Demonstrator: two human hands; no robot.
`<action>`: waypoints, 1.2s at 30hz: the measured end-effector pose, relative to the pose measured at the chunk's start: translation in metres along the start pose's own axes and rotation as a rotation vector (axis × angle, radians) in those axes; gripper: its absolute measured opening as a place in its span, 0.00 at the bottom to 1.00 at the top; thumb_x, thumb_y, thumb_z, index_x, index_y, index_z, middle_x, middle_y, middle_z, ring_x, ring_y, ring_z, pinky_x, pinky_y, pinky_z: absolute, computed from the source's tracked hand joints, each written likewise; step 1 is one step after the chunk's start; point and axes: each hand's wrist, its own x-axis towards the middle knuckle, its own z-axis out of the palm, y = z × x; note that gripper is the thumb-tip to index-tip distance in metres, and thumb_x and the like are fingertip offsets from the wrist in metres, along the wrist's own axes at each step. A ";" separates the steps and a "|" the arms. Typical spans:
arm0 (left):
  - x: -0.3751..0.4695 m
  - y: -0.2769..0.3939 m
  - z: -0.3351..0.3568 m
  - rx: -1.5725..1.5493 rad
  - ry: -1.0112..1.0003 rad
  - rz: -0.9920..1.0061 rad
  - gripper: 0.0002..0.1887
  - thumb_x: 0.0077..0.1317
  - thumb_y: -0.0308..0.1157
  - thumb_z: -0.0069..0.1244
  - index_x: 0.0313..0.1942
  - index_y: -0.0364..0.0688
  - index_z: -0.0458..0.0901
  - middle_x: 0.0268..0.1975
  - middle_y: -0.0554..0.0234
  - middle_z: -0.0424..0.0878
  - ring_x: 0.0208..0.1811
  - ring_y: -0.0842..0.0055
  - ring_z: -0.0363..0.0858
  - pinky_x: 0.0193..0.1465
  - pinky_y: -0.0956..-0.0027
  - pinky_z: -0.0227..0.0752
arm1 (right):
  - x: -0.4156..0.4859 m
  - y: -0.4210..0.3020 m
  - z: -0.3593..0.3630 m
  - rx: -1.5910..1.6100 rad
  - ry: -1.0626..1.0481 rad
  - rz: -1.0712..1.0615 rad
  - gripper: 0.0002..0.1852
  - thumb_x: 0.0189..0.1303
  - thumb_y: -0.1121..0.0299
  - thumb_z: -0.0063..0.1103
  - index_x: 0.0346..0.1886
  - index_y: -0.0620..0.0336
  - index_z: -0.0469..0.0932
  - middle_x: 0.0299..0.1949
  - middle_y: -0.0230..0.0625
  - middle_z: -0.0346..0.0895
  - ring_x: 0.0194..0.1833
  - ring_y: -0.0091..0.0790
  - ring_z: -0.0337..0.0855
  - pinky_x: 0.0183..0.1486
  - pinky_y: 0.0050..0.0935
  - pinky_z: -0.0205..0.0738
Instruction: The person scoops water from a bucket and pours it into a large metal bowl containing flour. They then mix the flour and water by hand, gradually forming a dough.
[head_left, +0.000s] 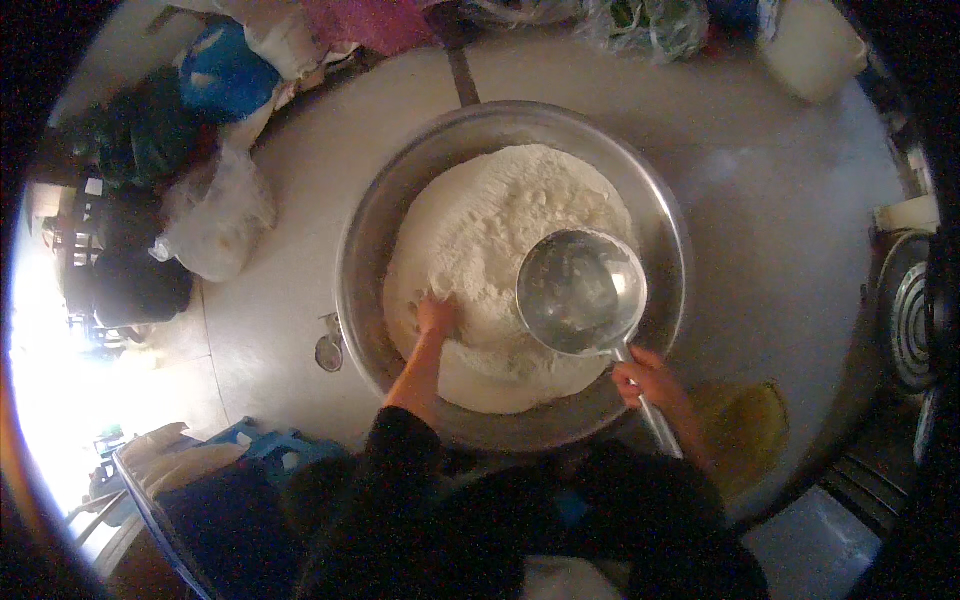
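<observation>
A wide steel basin (664, 195) sits before me with a large heap of white flour-like powder (517, 202) in it. The heap's top is lumpy and ridged. At the left of the powder, my left hand (437, 313) reaches in, its fingertips hidden in it. My right hand (649, 379) grips the handle of a big metal ladle (581, 292) near the basin's right rim. The ladle's round bowl hangs over the right part of the powder and covers some of it. Its inside is shiny; whether it holds liquid is unclear.
A small round metal-rimmed object (328, 352) lies left of the basin. Plastic bags (221, 217) and a blue bundle (229, 75) stand upper left. At upper right is a whitish container (814, 56); a yellowish round item (742, 427) lies lower right. A crate (277, 446) is lower left.
</observation>
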 end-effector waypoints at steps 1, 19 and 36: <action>-0.017 0.019 0.013 -0.230 -0.104 -0.132 0.31 0.56 0.43 0.52 0.58 0.40 0.66 0.48 0.44 0.77 0.46 0.50 0.76 0.49 0.54 0.70 | -0.003 -0.001 -0.004 -0.018 0.043 -0.008 0.06 0.61 0.69 0.51 0.36 0.58 0.67 0.18 0.28 0.64 0.16 0.22 0.64 0.16 0.23 0.59; -0.048 0.104 0.083 0.511 -0.094 0.840 0.35 0.57 0.52 0.43 0.64 0.48 0.59 0.64 0.52 0.60 0.66 0.53 0.53 0.67 0.43 0.40 | 0.015 -0.035 0.044 -0.486 0.189 -0.215 0.16 0.61 0.66 0.52 0.50 0.61 0.67 0.23 0.31 0.71 0.19 0.23 0.70 0.21 0.26 0.67; -0.028 0.150 0.040 0.442 -0.229 0.116 0.42 0.43 0.61 0.55 0.55 0.44 0.72 0.58 0.51 0.71 0.57 0.58 0.71 0.56 0.60 0.67 | 0.011 0.030 -0.037 -0.022 0.618 -0.653 0.16 0.59 0.70 0.52 0.51 0.57 0.64 0.18 0.29 0.65 0.12 0.24 0.66 0.14 0.25 0.62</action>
